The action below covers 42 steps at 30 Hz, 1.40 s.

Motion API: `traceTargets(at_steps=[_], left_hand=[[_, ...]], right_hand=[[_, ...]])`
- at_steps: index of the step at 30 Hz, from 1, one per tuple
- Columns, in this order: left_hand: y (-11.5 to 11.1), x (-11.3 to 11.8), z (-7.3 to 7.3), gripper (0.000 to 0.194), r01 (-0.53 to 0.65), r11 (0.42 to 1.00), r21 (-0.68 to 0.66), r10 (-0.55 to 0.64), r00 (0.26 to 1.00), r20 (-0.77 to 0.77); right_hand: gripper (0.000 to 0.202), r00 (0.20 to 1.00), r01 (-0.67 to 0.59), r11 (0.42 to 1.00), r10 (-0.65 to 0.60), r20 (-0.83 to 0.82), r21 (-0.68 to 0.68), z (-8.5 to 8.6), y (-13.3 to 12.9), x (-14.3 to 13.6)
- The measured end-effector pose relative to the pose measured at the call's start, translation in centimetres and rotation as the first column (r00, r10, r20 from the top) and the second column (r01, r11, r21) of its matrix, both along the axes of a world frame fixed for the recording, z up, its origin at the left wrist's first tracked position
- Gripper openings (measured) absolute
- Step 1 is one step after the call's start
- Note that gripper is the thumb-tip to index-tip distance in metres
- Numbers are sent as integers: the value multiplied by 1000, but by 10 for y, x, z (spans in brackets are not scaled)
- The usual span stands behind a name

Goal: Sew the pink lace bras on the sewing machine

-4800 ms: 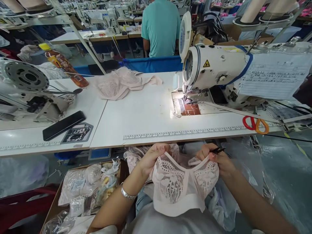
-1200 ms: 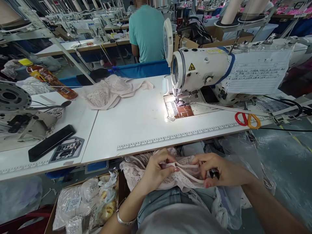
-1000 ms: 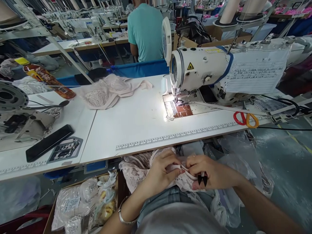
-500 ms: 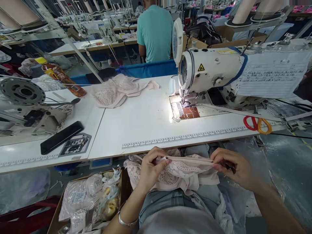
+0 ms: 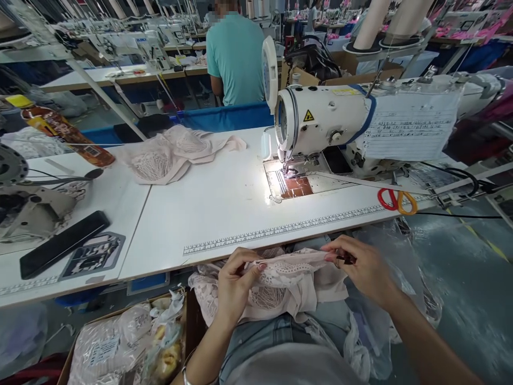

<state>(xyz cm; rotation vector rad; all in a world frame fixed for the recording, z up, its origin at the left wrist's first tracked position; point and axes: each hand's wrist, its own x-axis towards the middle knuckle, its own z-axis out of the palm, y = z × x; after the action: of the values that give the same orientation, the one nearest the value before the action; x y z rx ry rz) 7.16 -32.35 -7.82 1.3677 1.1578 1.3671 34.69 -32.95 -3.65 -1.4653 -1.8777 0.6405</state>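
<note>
A pale pink lace bra (image 5: 294,274) lies bunched over my lap, just below the table's front edge. My left hand (image 5: 234,286) pinches its upper edge between thumb and fingers. At the other end of that edge, my right hand (image 5: 366,267) grips the fabric, and the edge is stretched between both hands. A small dark tool (image 5: 347,259) sticks out of my right hand; its kind is mostly hidden by the fingers. Another pale pink lace bra (image 5: 166,158) rests on the table, left of the lit sewing machine (image 5: 324,117).
Red-and-yellow-handled scissors (image 5: 396,201) lie at the table's right edge. On the left are a long black object (image 5: 64,243) and a tilted drink bottle (image 5: 66,133). A cardboard box (image 5: 185,321) of bagged pieces stands below. A person (image 5: 238,59) sits beyond the table.
The view has turned right, so the table and machine appear further left. My right hand has risen slightly, tilting the stretched edge upward. Both hands keep hold of the bra.
</note>
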Motion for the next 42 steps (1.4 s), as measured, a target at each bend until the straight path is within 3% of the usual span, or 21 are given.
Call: traceTargets(at_steps=[6, 9, 12, 15, 16, 18, 19, 23, 27, 30, 35, 42], left_hand=[[-3, 3, -5, 7, 42, 999, -18, -40, 996, 83], [-2, -1, 2, 11, 160, 987, -7, -157, 980, 125], [2, -2, 20, 17, 474, 879, -55, -474, 881, 16], [6, 11, 37, 47, 674, 732, -94, -680, 715, -163], [6, 18, 39, 43, 686, 724, -77, -686, 702, -193], [5, 33, 40, 17, 665, 746, -23, -656, 730, -190], [4, 39, 39, 15, 646, 763, 2, -636, 752, -173], [3, 48, 33, 24, 601, 799, 26, -595, 795, -114], [5, 44, 33, 28, 599, 801, 26, -595, 800, -82], [6, 43, 33, 27, 598, 802, 11, -596, 801, -53], [6, 46, 35, 23, 606, 796, -10, -605, 795, 33], [2, 51, 35, 37, 636, 749, -185, -600, 770, 217]], right_hand=[[32, 992, -75, 992, 64, -111, -100, 15, 5, 10], [28, 957, -204, 970, 170, -236, -129, 28, 9, 22], [25, 908, -357, 927, 313, -278, -120, 40, 10, 20], [19, 902, -423, 896, 403, -154, -133, 46, 8, -2], [17, 904, -427, 895, 416, -104, -127, 47, 7, -11], [16, 895, -446, 888, 445, -40, -112, 45, 6, -24], [15, 893, -450, 886, 450, -23, -113, 44, 5, -28], [12, 918, -397, 904, 392, -68, -159, 33, 2, -20], [16, 901, -425, 900, 410, -141, -97, 24, 3, -3], [9, 879, -462, 886, 452, -151, -38, 24, 5, 0], [15, 898, -397, 916, 377, -227, -50, 30, 6, -2], [29, 880, -327, 940, 267, -392, -94, 28, 4, -7]])
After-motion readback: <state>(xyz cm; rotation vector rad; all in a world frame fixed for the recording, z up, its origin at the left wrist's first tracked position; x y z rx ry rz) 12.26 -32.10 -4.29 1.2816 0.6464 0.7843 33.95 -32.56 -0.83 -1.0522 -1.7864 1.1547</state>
